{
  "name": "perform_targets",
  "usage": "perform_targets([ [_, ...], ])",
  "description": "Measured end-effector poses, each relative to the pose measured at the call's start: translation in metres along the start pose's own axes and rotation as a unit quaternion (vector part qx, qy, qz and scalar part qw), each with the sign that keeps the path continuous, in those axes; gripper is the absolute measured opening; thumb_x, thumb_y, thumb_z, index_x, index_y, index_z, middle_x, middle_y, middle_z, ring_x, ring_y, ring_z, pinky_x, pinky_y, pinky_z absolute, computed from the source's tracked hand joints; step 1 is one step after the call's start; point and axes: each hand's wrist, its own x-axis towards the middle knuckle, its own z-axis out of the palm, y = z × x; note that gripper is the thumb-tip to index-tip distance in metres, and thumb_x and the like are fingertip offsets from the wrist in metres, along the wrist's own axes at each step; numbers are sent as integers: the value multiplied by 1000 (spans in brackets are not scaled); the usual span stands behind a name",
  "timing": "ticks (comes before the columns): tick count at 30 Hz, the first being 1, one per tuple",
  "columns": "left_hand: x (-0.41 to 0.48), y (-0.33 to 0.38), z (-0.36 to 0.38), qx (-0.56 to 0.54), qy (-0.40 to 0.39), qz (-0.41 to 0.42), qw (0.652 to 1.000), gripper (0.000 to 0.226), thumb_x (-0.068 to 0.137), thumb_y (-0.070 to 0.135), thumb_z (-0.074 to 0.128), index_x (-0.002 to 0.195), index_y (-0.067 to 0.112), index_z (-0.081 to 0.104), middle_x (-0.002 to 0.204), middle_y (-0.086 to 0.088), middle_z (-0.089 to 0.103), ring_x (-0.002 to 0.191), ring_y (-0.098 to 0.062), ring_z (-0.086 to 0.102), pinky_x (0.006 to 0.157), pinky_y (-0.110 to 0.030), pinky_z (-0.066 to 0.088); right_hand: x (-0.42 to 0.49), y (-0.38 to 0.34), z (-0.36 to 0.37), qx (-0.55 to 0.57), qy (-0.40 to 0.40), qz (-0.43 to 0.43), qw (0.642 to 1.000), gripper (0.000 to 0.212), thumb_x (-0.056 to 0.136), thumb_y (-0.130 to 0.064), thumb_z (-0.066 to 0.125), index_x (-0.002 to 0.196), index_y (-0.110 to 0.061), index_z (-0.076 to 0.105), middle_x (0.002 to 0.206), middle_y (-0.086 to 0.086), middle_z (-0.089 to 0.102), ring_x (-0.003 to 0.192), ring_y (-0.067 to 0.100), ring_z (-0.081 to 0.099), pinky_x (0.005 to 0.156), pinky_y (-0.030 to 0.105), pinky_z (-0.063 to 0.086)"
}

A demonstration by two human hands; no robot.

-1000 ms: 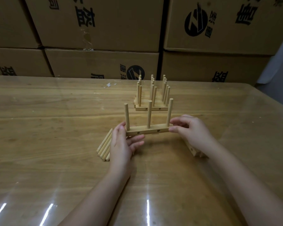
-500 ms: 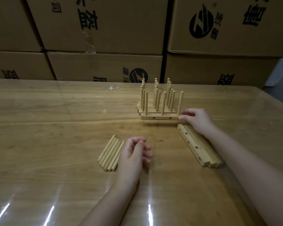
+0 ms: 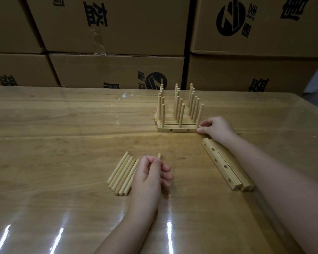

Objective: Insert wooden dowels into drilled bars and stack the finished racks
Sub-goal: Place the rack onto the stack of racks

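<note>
A finished rack [image 3: 177,129], a drilled bar with three upright dowels, stands on the table in front of a row of several finished racks [image 3: 176,107]. My right hand [image 3: 214,128] holds the right end of that front bar with curled fingertips. My left hand [image 3: 152,173] pinches a single dowel [image 3: 159,156], whose tip pokes out above the fingers. Beside that hand, to its left, lies a bunch of loose dowels [image 3: 122,174]. Bare drilled bars [image 3: 226,165] lie side by side under my right forearm.
The wooden table [image 3: 62,136] has a glossy clear cover. Stacked cardboard boxes [image 3: 116,66] form a wall along its far edge. A small white scrap [image 3: 124,96] lies near the back.
The finished rack went from both hands near me to the table in front of the rack row. My left hand let go, dropped to the loose dowels and picked one up.
</note>
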Motion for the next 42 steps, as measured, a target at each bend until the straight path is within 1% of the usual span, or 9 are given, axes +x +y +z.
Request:
perform_targets([
  [6,2,-5,0,5,2,-2,1000,22,97,6,41,79,10,53,62,2,65,52,-10,58,44,-19,45,-1,-17,0,-92,0,16,996,36,85,-29,65,115,-9,62,107,7,65,98,23,59,87,40,50],
  [10,3,-7,0,7,4,0,1000,22,97,6,41,80,10,54,63,2,65,52,-10,59,45,-19,45,-2,-19,4,-87,30,25,995,42,83,-32,68,116,-9,54,105,7,61,95,23,58,82,38,51],
  [16,2,-5,0,4,5,2,1000,21,97,4,41,80,8,53,62,3,64,51,-9,58,43,-19,45,2,-18,7,-95,31,26,995,45,82,-37,68,114,-9,56,104,6,62,93,23,59,79,37,51],
  [19,2,-5,0,5,8,5,1000,21,97,4,40,80,8,53,62,2,64,50,-9,57,43,-19,45,5,-18,13,-105,39,27,993,46,79,-47,68,106,-12,55,93,2,61,82,19,58,63,32,48],
  [22,2,-4,0,4,8,6,1000,21,97,3,40,80,8,53,62,2,64,50,-9,58,43,-19,45,9,-19,19,-125,58,31,990,41,76,-53,68,87,-17,53,76,-3,57,65,13,54,47,26,37],
  [25,1,-4,1,7,5,8,1000,21,97,3,40,80,7,53,63,2,64,51,-10,58,44,-19,45,13,-20,22,-147,76,37,986,44,74,-56,68,68,-21,42,67,-4,53,58,12,51,43,24,31],
  [29,1,-4,1,5,4,10,1000,21,97,2,40,81,7,53,62,1,63,51,-10,57,44,-19,45,16,-20,26,-160,86,28,983,45,75,-56,66,65,-23,37,66,-4,51,57,12,49,42,24,30],
  [37,3,-9,0,8,6,13,1000,22,97,4,41,80,9,54,64,1,64,51,-10,57,44,-19,44,23,-23,29,-150,83,34,985,41,76,-54,66,70,-20,43,70,-3,53,63,15,51,44,26,33],
  [42,3,-9,-2,9,2,9,1000,22,97,6,42,80,9,55,64,1,64,53,-10,58,45,-19,45,24,-19,30,-88,58,39,994,41,82,-46,64,105,-14,53,90,1,57,86,21,56,61,31,46],
])
